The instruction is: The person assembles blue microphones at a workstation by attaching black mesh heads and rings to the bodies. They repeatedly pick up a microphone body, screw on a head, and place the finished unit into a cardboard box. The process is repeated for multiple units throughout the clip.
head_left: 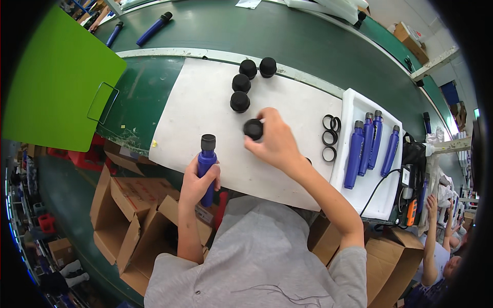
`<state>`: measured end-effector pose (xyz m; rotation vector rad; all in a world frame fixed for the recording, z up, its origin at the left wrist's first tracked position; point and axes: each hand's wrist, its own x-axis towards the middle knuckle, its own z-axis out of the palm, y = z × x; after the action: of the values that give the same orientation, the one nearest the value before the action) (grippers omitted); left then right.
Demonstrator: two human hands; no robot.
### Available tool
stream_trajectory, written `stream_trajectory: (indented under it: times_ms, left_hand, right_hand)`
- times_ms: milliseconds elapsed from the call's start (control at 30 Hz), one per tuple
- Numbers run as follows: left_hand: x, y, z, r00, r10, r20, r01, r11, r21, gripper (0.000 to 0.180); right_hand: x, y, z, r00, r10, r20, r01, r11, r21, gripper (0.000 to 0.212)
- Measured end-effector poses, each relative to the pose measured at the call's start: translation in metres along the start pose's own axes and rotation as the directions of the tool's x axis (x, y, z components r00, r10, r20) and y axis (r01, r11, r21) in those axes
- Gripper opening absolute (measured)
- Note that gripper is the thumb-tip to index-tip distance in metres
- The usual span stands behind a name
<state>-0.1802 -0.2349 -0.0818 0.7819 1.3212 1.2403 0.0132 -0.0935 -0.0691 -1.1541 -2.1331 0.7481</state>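
Observation:
My left hand is closed around a blue microphone body, which stands upright with its dark grey top end bare, at the front edge of the white sheet. Over the sheet, to the right of that body and apart from it, my right hand grips a black microphone head between thumb and fingers. Several more black microphone heads stand farther back on the sheet. Right of my right hand lie several black rings. A white foam tray holds several blue microphone bodies.
Behind the white sheet runs a green conveyor belt carrying blue microphones. A bright green panel stands at left. Open cardboard boxes sit below the bench. Black cables and an orange-and-black device flank the tray; another person's arm shows far right.

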Motion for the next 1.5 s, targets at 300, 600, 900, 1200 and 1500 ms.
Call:
stream_trajectory:
  times_ms: [300,600,900,1200,1500]
  left_hand:
    - [0.025,0.017,0.035,0.977,0.015,0.211,-0.041,0.992,0.116,0.026]
    - [0.080,0.063,0.118,0.905,0.028,0.424,-0.141,0.961,0.237,0.021]
    - [0.107,0.072,0.179,0.842,0.030,0.538,-0.238,0.917,0.321,0.036]
    - [0.122,0.072,0.169,0.824,0.002,0.567,-0.221,0.922,0.319,0.030]
    - [0.145,0.138,0.222,0.603,0.291,0.743,-0.724,0.592,0.355,0.053]
  right_hand:
    - [-0.028,0.047,-0.143,0.933,0.325,-0.157,-0.267,0.914,0.306,0.032]
    - [-0.083,0.078,-0.195,0.825,0.462,-0.325,-0.528,0.835,-0.153,0.019]
    - [-0.114,0.036,-0.087,0.997,-0.079,0.027,0.080,0.823,-0.562,0.022]
    - [-0.073,0.030,-0.129,0.941,0.309,0.136,-0.258,0.919,-0.299,0.043]
    - [-0.014,0.005,-0.276,0.980,0.114,-0.165,-0.102,0.991,0.084,0.043]
